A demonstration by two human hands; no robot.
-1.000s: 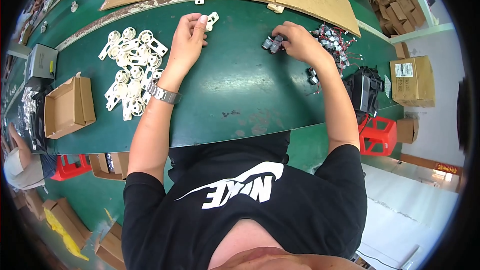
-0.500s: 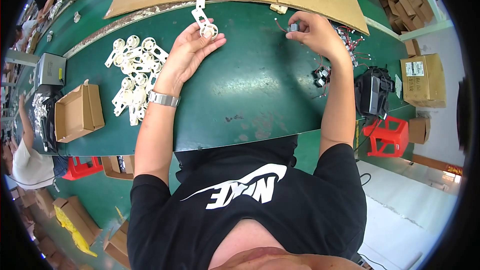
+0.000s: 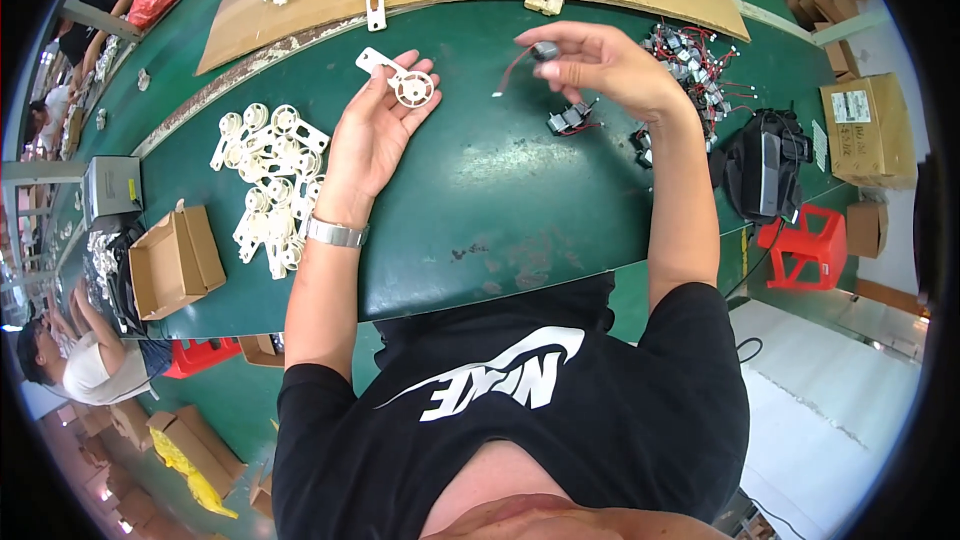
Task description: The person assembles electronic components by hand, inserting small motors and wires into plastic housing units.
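From here, my left hand (image 3: 373,135) grips a bracket (image 3: 412,90), my right hand (image 3: 615,65) a motor (image 3: 545,51); likely pairing, calling for alignment.

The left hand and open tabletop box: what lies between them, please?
The head view shows a pile of white parts between the left hand and the box.

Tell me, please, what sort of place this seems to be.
It looks like a small-parts assembly workshop: the green worktable bears a pile of matching white parts and a heap of small wired parts, with an open cardboard box on it too.
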